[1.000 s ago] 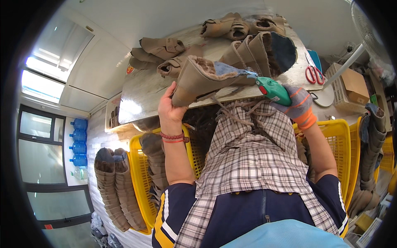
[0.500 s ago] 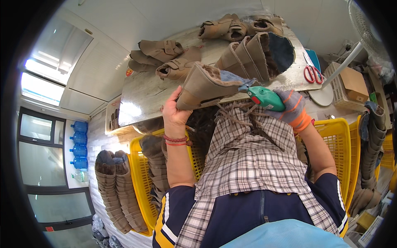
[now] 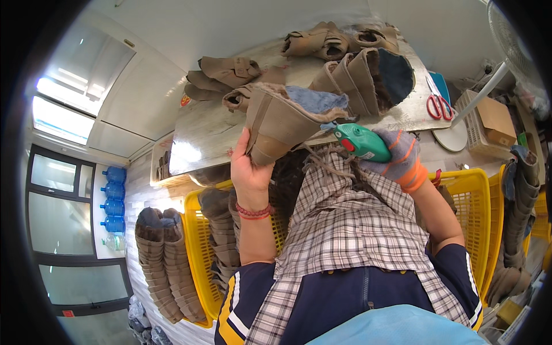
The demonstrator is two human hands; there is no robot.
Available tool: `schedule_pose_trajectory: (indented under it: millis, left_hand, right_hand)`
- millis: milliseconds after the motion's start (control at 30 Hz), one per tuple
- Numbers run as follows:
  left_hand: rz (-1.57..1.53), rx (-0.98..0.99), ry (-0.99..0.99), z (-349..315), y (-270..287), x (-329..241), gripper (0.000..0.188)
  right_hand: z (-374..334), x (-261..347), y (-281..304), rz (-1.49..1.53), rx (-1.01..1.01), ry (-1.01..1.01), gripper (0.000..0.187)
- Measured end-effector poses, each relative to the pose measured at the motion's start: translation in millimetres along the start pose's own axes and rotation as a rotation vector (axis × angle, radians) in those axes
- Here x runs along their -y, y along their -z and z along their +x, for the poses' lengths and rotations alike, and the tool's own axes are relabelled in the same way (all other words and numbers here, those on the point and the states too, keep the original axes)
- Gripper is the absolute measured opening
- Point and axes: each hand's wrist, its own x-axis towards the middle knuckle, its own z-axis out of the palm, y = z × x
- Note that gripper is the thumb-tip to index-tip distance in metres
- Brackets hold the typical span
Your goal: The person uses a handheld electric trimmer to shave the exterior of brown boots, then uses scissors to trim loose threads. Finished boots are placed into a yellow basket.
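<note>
My bare left hand (image 3: 250, 171), with a beaded bracelet at its wrist, grips a brown, fur-lined shoe upper (image 3: 282, 127) by its left side. The upper is held over the near edge of the table, its blue-grey lining turned upward. In a grey and orange glove, my right hand (image 3: 405, 163) is wrapped round a green handheld electric cutter (image 3: 362, 144) with a red button. The cutter's tip is at the right edge of the upper, by a tuft of blue-grey lining (image 3: 330, 125); whether the blade touches it cannot be made out.
More brown uppers (image 3: 230, 71) lie on the table (image 3: 221, 129), some nested in a row (image 3: 362, 80). Red-handled scissors (image 3: 439, 107) rest near its right edge. Yellow baskets (image 3: 195, 253) flank me, beside stacked uppers (image 3: 154, 261). A fan (image 3: 510, 40) stands at right.
The upper has turned in my left hand, showing more of its blue-grey lining. My right hand and the cutter have shifted slightly left and down.
</note>
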Motion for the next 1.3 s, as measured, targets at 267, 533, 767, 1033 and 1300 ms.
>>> schedule_pose_trajectory:
  millis: [267, 533, 767, 1033, 1300]
  left_hand:
    - [0.184, 0.162, -0.305, -11, 0, 16, 0.04]
    - [0.396, 0.341, -0.386, -2, 17, 26, 0.043]
    - [0.565, 0.389, -0.404, 4, 21, 39, 0.041]
    - [1.276, 0.269, -0.756, 17, 33, 49, 0.025]
    - [2.058, 0.411, -1.159, 24, 38, 47, 0.023]
  right_hand:
    - [13, 23, -5, 0.191, -0.018, -0.092, 0.053]
    - [18, 26, -14, 0.179, -0.002, -0.175, 0.055]
    - [25, 26, -20, 0.243, -0.019, -0.25, 0.057]
    - [32, 30, -18, 0.361, -0.011, -0.385, 0.059]
    - [39, 29, -17, 0.47, -0.02, -0.523, 0.054]
